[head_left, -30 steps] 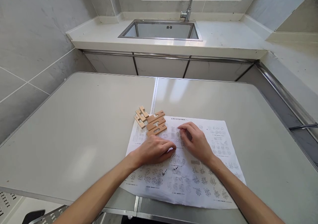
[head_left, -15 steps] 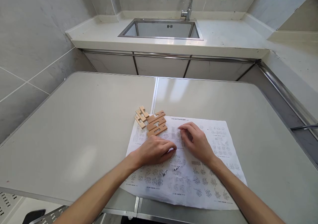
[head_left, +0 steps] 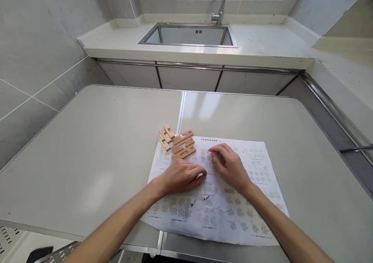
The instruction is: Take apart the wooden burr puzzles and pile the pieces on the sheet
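A printed paper sheet (head_left: 215,232) covered with small line diagrams lies flat on the table under both hands. My left hand (head_left: 183,176) rests on its left half, fingers curled and thumb tip against the index finger, with nothing visible in it. My right hand (head_left: 229,163) lies on the upper right part, loosely bent, with a gap between thumb and index finger and no object in it. Just beyond my left hand, notched wooden puzzle pieces lie side by side: three darker brown pieces (head_left: 184,153) and three smaller pale ones (head_left: 164,143). Some carry dark number marks.
The pale folding table (head_left: 87,146) has a metal seam down its middle. Behind it stand a counter with a sink (head_left: 186,35) and a faucet (head_left: 220,14). Tiled wall is on the left. A chair-like perforated piece (head_left: 65,253) shows below the table's front left edge.
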`<state>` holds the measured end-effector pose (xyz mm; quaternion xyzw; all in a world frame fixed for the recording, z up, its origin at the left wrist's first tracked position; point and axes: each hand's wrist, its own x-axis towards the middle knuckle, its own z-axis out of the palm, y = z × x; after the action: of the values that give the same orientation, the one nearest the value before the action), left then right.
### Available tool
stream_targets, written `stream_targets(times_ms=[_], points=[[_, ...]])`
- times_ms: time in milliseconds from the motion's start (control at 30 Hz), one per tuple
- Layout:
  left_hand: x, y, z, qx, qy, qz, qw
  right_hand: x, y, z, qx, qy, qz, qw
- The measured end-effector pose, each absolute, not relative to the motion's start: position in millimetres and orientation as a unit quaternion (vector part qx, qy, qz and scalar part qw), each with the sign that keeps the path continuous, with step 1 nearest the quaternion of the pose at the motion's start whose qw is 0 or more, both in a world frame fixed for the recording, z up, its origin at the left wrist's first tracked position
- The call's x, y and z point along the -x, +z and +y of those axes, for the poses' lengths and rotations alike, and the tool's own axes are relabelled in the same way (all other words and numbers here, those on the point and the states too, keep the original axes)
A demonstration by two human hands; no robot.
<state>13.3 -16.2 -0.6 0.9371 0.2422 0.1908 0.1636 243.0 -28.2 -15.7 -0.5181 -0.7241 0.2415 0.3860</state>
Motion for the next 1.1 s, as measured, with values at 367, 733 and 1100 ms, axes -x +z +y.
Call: stream_targets(times_ms=[367, 733, 1100], points=[[-13.0, -0.5, -16.5, -0.937, 0.186, 0.245, 0.164, -243.5, -16.9, -27.4, 0.519, 0.238, -0.725, 0.386], [-13.5, 0.4, -16.3, -0.938, 0.188, 0.243, 0.159, -243.3, -16.4, -27.7, 0.518, 0.241, -0.724, 0.386], [-13.6, 1.0, -16.5, -0.937, 0.188, 0.247, 0.162, -243.7, -17.1, -27.5, 0.52, 0.241, -0.724, 0.384]])
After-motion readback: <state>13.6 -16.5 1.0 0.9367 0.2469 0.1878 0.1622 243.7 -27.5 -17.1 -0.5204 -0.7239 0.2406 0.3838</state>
